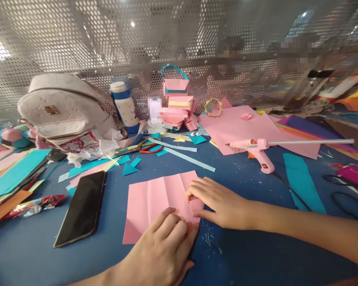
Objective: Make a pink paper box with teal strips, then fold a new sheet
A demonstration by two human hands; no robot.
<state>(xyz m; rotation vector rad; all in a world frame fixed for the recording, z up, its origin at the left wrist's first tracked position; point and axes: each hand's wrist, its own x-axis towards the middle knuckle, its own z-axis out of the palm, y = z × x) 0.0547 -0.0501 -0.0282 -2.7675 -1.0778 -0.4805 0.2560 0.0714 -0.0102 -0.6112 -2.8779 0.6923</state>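
A pink sheet of paper (140, 202) with several upright crease lines lies on the blue table. My left hand (167, 246) rests over its lower right part, fingers curled and pressed together at the near edge. At the right edge, my right hand (217, 204) pinches the same sheet between thumb and bent fingers, where a narrow strip seems folded. The left fingertips are partly hidden behind the knuckles. Left of the sheet lies a black phone (82, 206). A pink glue gun (258, 149) with a long glue stick in its back lies beyond my right hand.
At the back stand a white backpack (67, 105), a bottle (125, 107) and stacked pink paper bags (179, 103). Red-handled scissors (152, 149) and blue paper strips (185, 157) lie past the sheet. The glue gun's cord (292, 192) runs right, near a teal strip (304, 182).
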